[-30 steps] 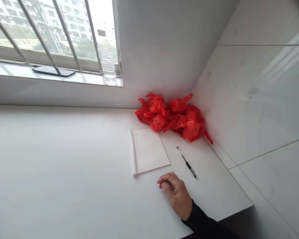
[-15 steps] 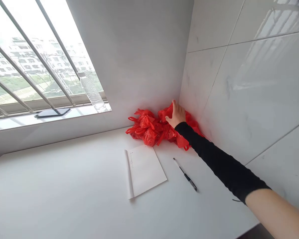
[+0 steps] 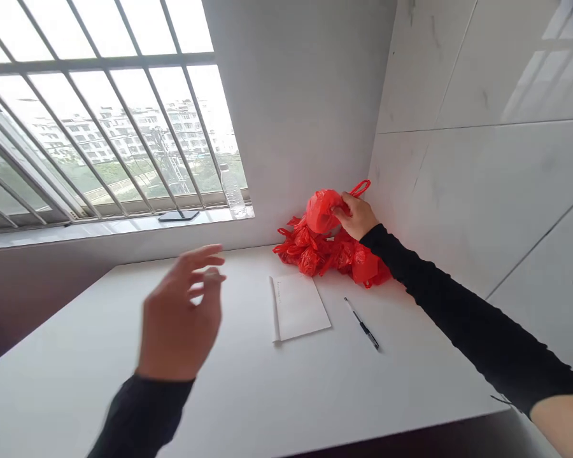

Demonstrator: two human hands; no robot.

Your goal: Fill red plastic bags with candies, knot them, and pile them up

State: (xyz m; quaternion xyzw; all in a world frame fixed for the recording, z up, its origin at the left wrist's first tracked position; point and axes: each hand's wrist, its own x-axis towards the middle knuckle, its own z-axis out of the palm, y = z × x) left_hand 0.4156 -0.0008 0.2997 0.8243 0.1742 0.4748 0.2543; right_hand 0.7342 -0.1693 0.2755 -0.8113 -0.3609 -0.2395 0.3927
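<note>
My right hand [image 3: 358,216] is closed around the neck of a red plastic bag [image 3: 323,211], whose looped handles stick up past my fingers. The bag bulges and hangs just above a heap of other red plastic bags [image 3: 310,259] in the table corner. What it contains is hidden. Over the left part of the table, nearer to me, my left hand [image 3: 184,312] is raised with fingers bent and apart, holding nothing. A notepad [image 3: 302,308] with its cover folded back lies in front of the heap. To its right rests a black-and-clear pen [image 3: 361,324].
The white table [image 3: 248,401] meets a grey wall behind and a marbled tile wall [image 3: 458,191] on the right. On the barred window's sill stand a clear plastic bottle [image 3: 232,191] and a dark flat phone-like object [image 3: 179,215].
My right hand has grasped one red bag and lifted it off the heap. My left hand has come into view at the left. The camera view has tilted up and turned left.
</note>
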